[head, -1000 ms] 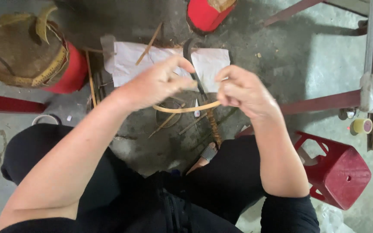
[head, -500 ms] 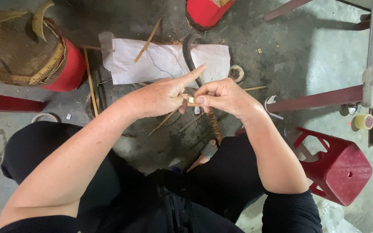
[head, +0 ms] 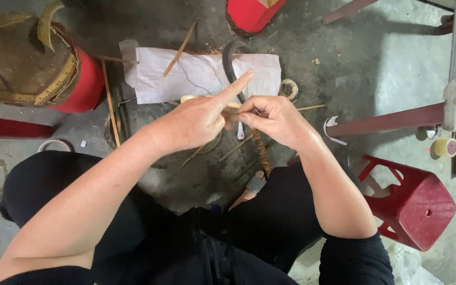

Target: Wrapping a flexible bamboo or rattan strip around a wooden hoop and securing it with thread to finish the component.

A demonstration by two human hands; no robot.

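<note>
The left hand (head: 193, 122) and the right hand (head: 273, 120) met over the concrete floor (head: 376, 68), both closed on a pale bamboo strip (head: 231, 109) pinched between them. The left hand's thumb and curled fingers gripped the strip's left part, where a short pale end showed above the knuckles, while its index finger stuck out straight, pointing up and to the right, free of the strip. The right hand's fingers were folded tight round the strip's other end, fingertips touching those of the left hand (how much of the strip lay hidden inside the two fists could not be told).

Directly beyond the hands lay a crumpled white paper sheet (head: 196, 76) on the floor, with a dark curved blade (head: 229, 58) resting across it and a thin stick (head: 179, 48) lying slantwise over its upper edge. More thin bamboo slivers (head: 236, 149) lay scattered under the hands, near a foot (head: 250, 189) showing between the person's black-clad knees. At the upper left sat a round woven basket frame (head: 25, 58), bound with yellowish strips, on top of a red stool (head: 86, 87). A second red plastic stool (head: 415, 203) lay tipped on its side at the lower right, well apart from the hands, beside a reddish metal table leg (head: 391, 119). A small roll of yellow tape (head: 446, 147) rested near the right edge.
</note>
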